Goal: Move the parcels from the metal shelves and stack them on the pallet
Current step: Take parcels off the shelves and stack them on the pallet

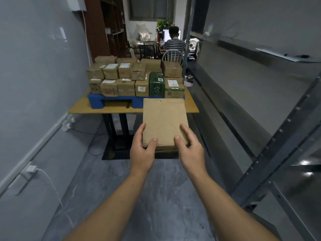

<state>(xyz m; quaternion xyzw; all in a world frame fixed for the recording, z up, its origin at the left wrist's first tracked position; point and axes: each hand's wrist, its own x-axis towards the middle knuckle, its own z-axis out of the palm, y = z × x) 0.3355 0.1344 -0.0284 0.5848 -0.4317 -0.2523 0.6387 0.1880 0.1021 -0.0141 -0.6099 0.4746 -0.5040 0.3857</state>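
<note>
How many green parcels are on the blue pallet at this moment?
2. The dark green parcel stands in the front row of the pallet, right of the box labelled 0967; the lighter green parcel stands beside it at the right end. More may be hidden behind.

Wooden table (79, 107) on black legs (113, 129). Beyond table: seated person (174, 43) in striped shirt (back to camera), white chair (172, 55), lit monitor (166, 34), potted plant (164, 24). Beyond table, to left: brown cabinet (107, 28). Left of table, low on grey wall: socket (69, 122). On floor by table legs: dark cable (94, 146).
</note>
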